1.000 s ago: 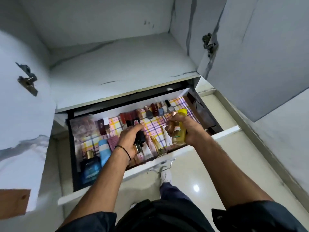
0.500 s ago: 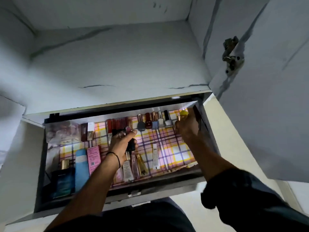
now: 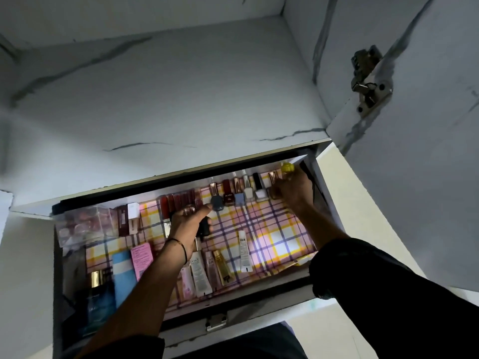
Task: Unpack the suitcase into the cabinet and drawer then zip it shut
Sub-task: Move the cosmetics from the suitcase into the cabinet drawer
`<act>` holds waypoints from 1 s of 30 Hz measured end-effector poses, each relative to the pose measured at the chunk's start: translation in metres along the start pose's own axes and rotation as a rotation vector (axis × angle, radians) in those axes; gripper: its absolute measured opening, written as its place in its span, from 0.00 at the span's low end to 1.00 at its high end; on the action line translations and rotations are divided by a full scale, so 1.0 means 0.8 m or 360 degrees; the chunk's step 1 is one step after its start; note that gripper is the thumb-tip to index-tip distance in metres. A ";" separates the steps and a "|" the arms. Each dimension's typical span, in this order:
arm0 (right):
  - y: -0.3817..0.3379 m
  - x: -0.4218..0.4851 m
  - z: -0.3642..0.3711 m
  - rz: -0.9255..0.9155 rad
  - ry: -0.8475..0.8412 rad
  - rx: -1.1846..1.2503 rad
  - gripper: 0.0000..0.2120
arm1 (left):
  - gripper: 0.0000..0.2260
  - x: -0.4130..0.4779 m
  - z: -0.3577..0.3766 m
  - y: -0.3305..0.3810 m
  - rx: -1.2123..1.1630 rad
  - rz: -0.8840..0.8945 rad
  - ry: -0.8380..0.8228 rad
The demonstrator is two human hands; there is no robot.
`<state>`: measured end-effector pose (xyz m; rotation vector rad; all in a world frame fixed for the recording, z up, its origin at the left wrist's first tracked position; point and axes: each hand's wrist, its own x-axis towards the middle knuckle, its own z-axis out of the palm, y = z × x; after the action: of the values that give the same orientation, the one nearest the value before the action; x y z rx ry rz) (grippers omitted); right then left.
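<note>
The open drawer (image 3: 259, 310) below the white cabinet shelf (image 3: 166, 99) is lined with pink and yellow plaid paper and holds rows of cosmetics. My right hand (image 3: 293, 190) is at the drawer's far right corner, closed around a yellow-capped bottle (image 3: 287, 168) standing at the end of the nail polish row (image 3: 241, 193). My left hand (image 3: 188, 220) is in the middle of the drawer, gripping a small black bottle (image 3: 204, 226). The suitcase is out of view.
Tubes (image 3: 199, 273) lie along the drawer's front, with a blue tube (image 3: 124, 273), a pink box (image 3: 142, 257) and a dark blue perfume bottle (image 3: 99, 301) at the left. A clear plastic box (image 3: 83, 221) sits at the back left. The open cabinet door (image 3: 420, 151) hangs at the right.
My right hand carried the yellow-capped bottle from mid-drawer to the far right back corner. My left hand stayed near the middle with the black bottle. The view moved closer over the drawer.
</note>
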<state>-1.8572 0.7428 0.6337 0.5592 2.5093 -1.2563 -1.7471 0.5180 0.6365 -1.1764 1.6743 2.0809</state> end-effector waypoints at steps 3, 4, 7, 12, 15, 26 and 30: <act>0.004 -0.008 -0.003 0.0021 -0.0034 0.0052 0.12 | 0.10 0.007 -0.002 0.002 -0.0058 -0.0023 -0.0026; 0.005 -0.011 -0.001 0.0019 -0.0062 0.0061 0.12 | 0.10 0.007 -0.002 0.003 -0.0061 -0.0026 -0.0033; 0.011 -0.011 0.007 0.0033 -0.0063 0.0099 0.10 | 0.10 0.009 -0.005 0.004 -0.0043 -0.0032 -0.0054; 0.009 -0.008 0.014 0.0058 -0.0039 0.0124 0.11 | 0.08 0.008 -0.014 0.009 0.0005 -0.0020 -0.0069; 0.009 -0.008 0.012 0.0088 -0.0042 0.0148 0.11 | 0.05 0.005 -0.015 0.014 0.0016 -0.0020 -0.0099; 0.013 -0.016 0.024 0.0381 0.0112 0.0115 0.08 | 0.08 -0.001 -0.016 0.014 -0.0020 -0.0055 -0.0094; 0.012 -0.014 0.026 0.0396 0.0093 0.0312 0.14 | 0.09 0.004 -0.018 0.010 0.0009 -0.0045 -0.0094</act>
<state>-1.8413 0.7285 0.6197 0.9343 2.2867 -1.4125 -1.7476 0.5014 0.6395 -1.1190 1.6270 2.0719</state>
